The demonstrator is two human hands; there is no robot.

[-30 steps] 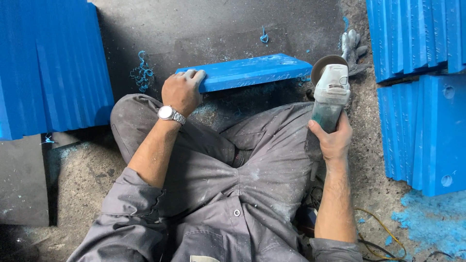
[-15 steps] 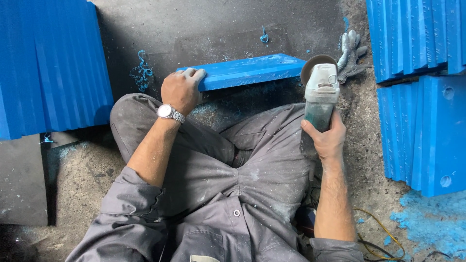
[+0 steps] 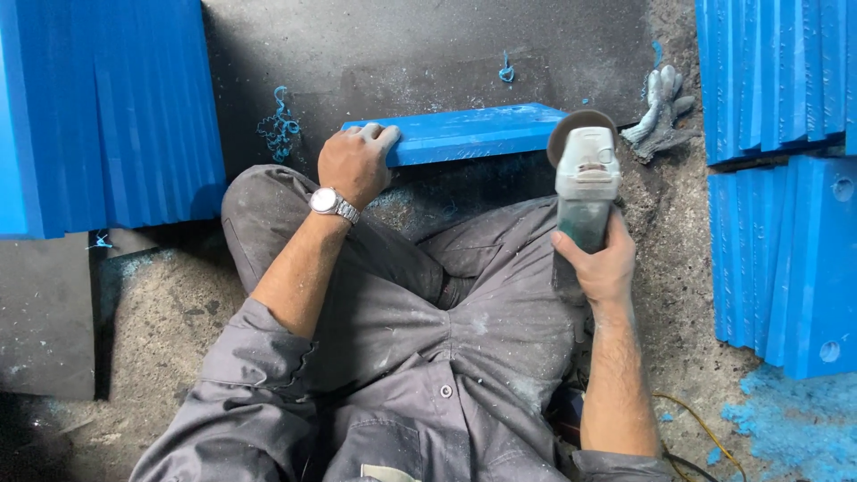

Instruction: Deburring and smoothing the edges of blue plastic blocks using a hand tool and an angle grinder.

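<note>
A long blue plastic slab [image 3: 473, 132] lies across in front of my crossed legs on a dark mat [image 3: 428, 54]. My left hand [image 3: 355, 162], with a wristwatch, presses down on the slab's left end. My right hand [image 3: 600, 257] grips the body of a grey angle grinder [image 3: 585, 178]. The grinder's disc sits at the slab's right end, touching or nearly touching it.
Stacks of blue slabs stand at the left [image 3: 107, 116] and right [image 3: 777, 178]. A pair of dirty work gloves [image 3: 659, 114] lies beside the right stack. Blue shavings [image 3: 281, 129] and dust [image 3: 794, 419] are scattered about. A yellow cable [image 3: 692, 419] trails by my right elbow.
My right hand has moved the grinder to the left, from just beyond the slab's right end onto that end. My left hand has stayed on the slab.
</note>
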